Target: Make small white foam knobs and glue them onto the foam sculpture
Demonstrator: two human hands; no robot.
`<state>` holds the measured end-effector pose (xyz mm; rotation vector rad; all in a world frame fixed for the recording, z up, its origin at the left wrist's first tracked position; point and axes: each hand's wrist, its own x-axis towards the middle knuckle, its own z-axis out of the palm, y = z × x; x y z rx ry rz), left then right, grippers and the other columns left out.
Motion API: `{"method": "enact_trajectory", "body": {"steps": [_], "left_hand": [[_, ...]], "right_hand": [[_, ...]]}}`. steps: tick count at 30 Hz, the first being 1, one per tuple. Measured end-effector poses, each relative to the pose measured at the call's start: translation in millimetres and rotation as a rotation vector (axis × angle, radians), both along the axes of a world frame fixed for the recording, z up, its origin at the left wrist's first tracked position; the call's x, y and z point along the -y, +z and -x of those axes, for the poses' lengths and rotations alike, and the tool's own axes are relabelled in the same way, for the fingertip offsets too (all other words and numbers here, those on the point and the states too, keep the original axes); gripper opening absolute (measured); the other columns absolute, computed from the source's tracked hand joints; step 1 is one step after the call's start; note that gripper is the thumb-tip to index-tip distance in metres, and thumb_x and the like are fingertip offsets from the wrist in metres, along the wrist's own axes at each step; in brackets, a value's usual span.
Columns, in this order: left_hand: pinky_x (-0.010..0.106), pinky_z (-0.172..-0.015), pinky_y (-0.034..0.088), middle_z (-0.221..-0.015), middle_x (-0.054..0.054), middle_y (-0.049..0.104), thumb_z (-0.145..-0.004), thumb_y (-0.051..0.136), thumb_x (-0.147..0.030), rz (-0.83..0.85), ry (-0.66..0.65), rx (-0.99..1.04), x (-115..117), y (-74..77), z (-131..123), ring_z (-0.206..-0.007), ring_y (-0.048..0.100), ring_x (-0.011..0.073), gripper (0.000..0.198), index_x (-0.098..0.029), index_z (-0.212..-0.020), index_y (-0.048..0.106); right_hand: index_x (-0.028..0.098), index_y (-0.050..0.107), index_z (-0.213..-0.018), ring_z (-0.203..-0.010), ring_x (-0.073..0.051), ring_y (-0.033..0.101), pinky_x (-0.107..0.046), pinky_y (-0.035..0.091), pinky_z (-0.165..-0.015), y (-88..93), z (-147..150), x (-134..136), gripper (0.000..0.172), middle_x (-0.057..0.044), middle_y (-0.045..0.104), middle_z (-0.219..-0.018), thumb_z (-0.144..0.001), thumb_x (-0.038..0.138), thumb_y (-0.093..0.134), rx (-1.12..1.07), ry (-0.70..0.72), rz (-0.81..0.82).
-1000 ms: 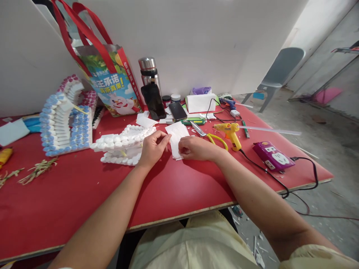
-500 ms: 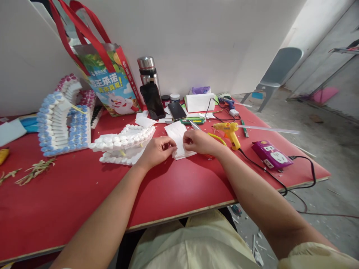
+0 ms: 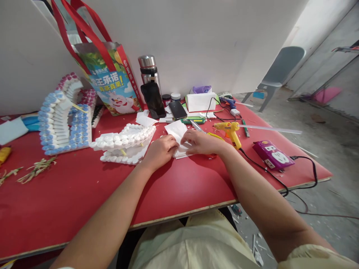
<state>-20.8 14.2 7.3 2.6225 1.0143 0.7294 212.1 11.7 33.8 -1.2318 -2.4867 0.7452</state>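
A small stack of thin white paper (image 3: 176,128) lies on the red table between my hands. My left hand (image 3: 161,151) is closed at the stack's left edge, thumb and fingers pinched on the paper. From the right, my right hand (image 3: 201,142) rests over the sheets with its fingers bent and apart, the tips touching the paper. Scissors (image 3: 198,126) with yellow handles lie partly under and behind my right hand. Left of my left hand stands a white model (image 3: 123,142) of two tiers edged with small round white pieces.
A yellow glue gun (image 3: 230,132) and a purple power socket (image 3: 273,155) with cords lie to the right. Behind stand a phone (image 3: 153,100), a steel flask (image 3: 148,69) and a printed bag (image 3: 112,82). A blue-and-white model (image 3: 66,125) stands left. The table's front edge (image 3: 179,216) is near my body.
My right hand's fingers have gone from a pinch to spread over the paper. My left hand has shifted slightly right and its fingers have closed in at the paper's edge.
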Motion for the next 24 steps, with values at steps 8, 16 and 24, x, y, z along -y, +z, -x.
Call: {"method": "enact_trajectory", "body": {"steps": [8, 16, 24], "left_hand": [[0.031, -0.079, 0.049, -0.099, 0.008, 0.07, -0.096, 0.055, -0.023, -0.012, 0.025, 0.116, 1.3, 2.4, -3.0, -0.089, 0.066, 0.0204, 0.017, -0.019, -0.096, 0.072], [0.031, -0.077, 0.048, -0.1, 0.008, 0.069, -0.089, 0.049, -0.01, -0.065, 0.142, 0.18, 3.8, 6.8, -0.9, -0.088, 0.065, 0.0202, 0.023, -0.018, -0.097, 0.069], [0.033, -0.082, 0.05, -0.103, 0.007, 0.072, -0.092, 0.056, -0.018, 0.027, 0.016, 0.132, 2.9, 2.5, -0.9, -0.093, 0.068, 0.0213, 0.016, -0.02, -0.098, 0.071]], "right_hand": [[0.014, 0.069, -0.105, -0.087, -0.018, 0.058, -0.028, 0.038, -0.073, -4.7, 20.0, 5.9, 0.021, -0.009, 0.063, -0.104, -0.091, 0.029, 0.066, 0.044, -0.11, -0.228], [0.017, 0.062, -0.108, -0.077, -0.025, 0.06, -0.032, 0.027, -0.06, -0.8, 25.4, 4.0, 0.019, -0.012, 0.069, -0.092, -0.091, 0.023, 0.053, 0.233, -0.498, -0.275], [0.018, 0.057, -0.1, -0.075, -0.025, 0.057, -0.034, 0.035, -0.068, 12.4, -18.9, -5.2, 0.015, -0.011, 0.065, -0.083, -0.092, 0.021, 0.046, -0.087, -1.003, -0.464]]}}
